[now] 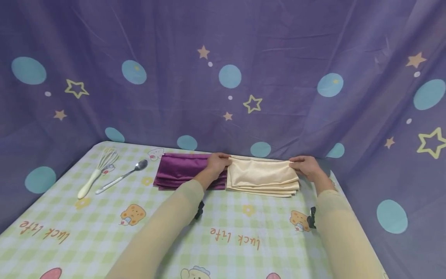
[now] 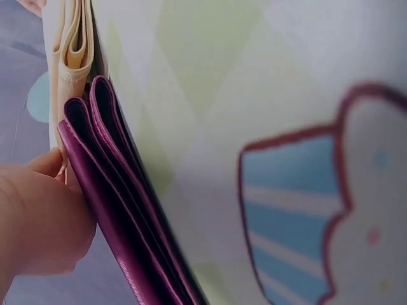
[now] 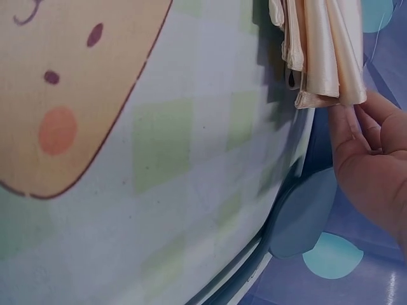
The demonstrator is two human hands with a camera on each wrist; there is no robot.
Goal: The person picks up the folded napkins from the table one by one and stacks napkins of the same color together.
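Note:
Two folded satin cloth stacks lie side by side at the table's far edge, a purple one (image 1: 184, 170) and a cream one (image 1: 263, 174). My left hand (image 1: 216, 162) reaches over the purple stack's right end and pinches the cream cloth's upper left corner. At its upper right corner, my right hand (image 1: 307, 167) pinches the same cream cloth between thumb and fingers. In the left wrist view, layered purple folds (image 2: 121, 210) partly hide the left fingertips. Cream folds (image 3: 321, 57) hang in the right wrist view, with the right fingertips at their corner.
On the left of the table lie a whisk (image 1: 93, 180) with a pale handle and a metal spoon (image 1: 122, 177). A green checked tablecloth (image 1: 167, 232) with printed figures covers the table. The purple curtain (image 1: 174, 97) rises right behind its far edge.

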